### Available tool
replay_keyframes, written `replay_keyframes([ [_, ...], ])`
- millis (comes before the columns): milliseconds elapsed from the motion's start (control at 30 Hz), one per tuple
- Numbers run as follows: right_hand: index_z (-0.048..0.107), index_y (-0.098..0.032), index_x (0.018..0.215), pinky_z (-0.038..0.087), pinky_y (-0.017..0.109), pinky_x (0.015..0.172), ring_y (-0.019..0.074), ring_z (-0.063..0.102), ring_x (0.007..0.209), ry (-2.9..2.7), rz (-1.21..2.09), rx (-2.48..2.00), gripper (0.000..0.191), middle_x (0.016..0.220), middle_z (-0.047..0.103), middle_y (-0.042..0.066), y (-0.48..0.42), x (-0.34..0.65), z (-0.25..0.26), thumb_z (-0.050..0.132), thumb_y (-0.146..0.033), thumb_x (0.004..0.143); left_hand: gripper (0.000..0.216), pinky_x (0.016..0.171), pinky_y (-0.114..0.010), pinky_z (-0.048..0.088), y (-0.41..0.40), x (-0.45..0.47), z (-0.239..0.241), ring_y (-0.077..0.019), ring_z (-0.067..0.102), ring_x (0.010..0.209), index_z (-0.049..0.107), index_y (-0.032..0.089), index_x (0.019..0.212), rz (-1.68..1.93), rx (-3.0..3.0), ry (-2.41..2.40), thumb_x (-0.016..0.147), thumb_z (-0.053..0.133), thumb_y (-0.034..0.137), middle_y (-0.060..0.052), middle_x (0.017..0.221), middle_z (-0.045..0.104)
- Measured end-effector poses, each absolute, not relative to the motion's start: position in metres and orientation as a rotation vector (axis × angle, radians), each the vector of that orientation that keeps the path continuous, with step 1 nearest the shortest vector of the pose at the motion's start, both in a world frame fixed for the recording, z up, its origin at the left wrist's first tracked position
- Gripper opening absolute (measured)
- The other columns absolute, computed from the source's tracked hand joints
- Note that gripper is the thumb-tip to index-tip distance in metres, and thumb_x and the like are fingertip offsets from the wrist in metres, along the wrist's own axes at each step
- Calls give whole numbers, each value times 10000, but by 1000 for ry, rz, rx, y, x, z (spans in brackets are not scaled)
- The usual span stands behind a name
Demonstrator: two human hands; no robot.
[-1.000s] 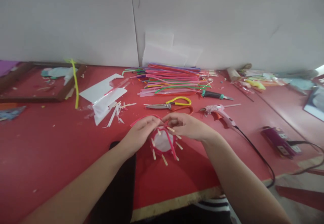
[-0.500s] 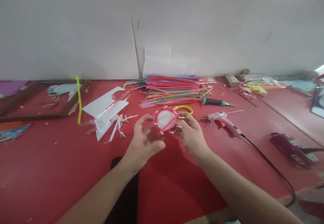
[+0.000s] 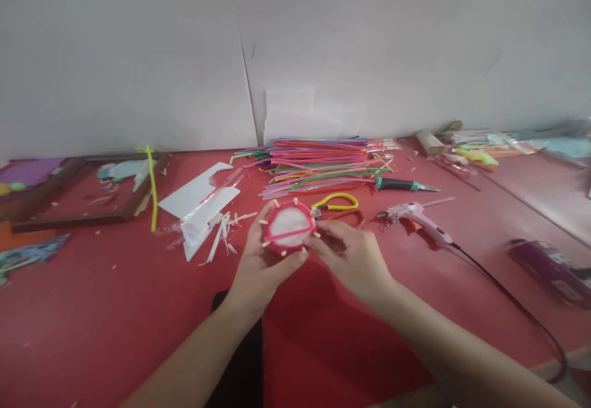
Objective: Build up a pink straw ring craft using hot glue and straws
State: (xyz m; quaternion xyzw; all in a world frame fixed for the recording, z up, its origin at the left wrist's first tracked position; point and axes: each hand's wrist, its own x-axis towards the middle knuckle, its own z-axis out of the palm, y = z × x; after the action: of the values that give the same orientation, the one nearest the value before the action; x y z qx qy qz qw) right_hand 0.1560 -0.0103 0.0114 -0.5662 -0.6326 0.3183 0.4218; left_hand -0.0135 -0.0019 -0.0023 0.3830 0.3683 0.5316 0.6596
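A small round craft basket [image 3: 290, 220], with a white base, a pink fuzzy rim and short pale sticks poking out around it, is held above the red table. My left hand [image 3: 263, 268] is closed around its left and near side, thumb along the near edge. With bent fingers, my right hand [image 3: 357, 257] grips the right edge near the stick ends; some of its fingertips are hidden. Just behind the basket lies a yellow-handled cutting tool [image 3: 341, 197], partly covered by the basket and right hand.
Colourful pipe cleaners [image 3: 318, 162] are piled at the back against the white panel. On the right lie a craft knife [image 3: 401, 184], a corded pink glue gun [image 3: 422, 220] and a purple device [image 3: 551, 269]. White paper scraps [image 3: 198, 205] and a brown frame [image 3: 83, 220] are on the left.
The basket has turned and shifted slightly left and nearer. My left hand has closed its thumb onto it. More of the yellow-handled tool shows; the camera view has shifted slightly.
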Motion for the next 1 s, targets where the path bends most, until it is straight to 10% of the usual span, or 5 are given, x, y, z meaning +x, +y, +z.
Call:
replay_keyframes([
  [300, 653, -208, 892, 557, 211, 625, 126, 697, 652, -1941, 413, -1024, 72, 766, 744, 22, -21, 166, -1, 598, -166, 911, 664, 783, -230, 575, -3, -13, -1, -99, 703, 769, 472, 288, 1213, 1160, 864, 773, 702, 871, 149, 41, 934, 739],
  [567, 671, -247, 1088, 609, 228, 677, 136, 739, 759, -1913, 295, -886, 205, 889, 772, 30, -19, 173, -4, 606, -121, 940, 861, 806, -256, 593, -4, -14, -9, -155, 732, 886, 444, 323, 1388, 1106, 878, 740, 677, 892, 134, -11, 1051, 753],
  [1000, 666, -230, 1086, 563, 202, 605, 123, 705, 693, -2053, 162, -947, 269, 846, 748, 40, -22, 178, -6, 465, -89, 975, 526, 887, -305, 559, -4, -14, 0, -203, 725, 982, 561, 244, 1114, 994, 868, 779, 702, 887, 206, -43, 1078, 770],
])
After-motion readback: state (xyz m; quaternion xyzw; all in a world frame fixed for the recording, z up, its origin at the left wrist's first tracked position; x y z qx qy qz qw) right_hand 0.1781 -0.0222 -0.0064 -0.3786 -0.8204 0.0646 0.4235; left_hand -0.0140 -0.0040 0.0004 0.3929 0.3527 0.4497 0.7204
